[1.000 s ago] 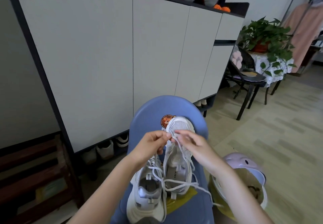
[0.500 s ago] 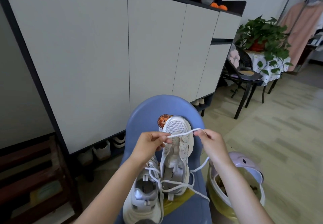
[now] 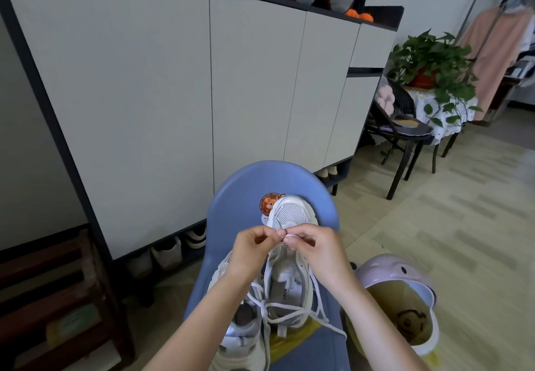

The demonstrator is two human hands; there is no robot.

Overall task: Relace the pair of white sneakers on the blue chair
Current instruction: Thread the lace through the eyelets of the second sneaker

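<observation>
Two white sneakers lie on the blue chair (image 3: 240,197). The right sneaker (image 3: 291,214) points its toe up against the chair back. The left sneaker (image 3: 243,339) lies nearer me, partly under my left forearm. My left hand (image 3: 252,250) and my right hand (image 3: 314,250) meet over the front eyelets of the right sneaker. Each hand pinches the white shoelace (image 3: 289,311) there, fingertips close together. Loose lengths of the lace trail over both shoes and down to the seat's right edge.
A tall white cabinet (image 3: 162,95) stands right behind the chair, with shoes in its open bottom. A pink lidded bin (image 3: 396,292) sits on the floor at my right. A black chair (image 3: 405,136) and a plant table (image 3: 434,81) stand farther right. Brown wooden shelving (image 3: 43,298) is at left.
Half a second ago my hands were apart with the lace stretched between them. They have come back together at the toe end of the right sneaker.
</observation>
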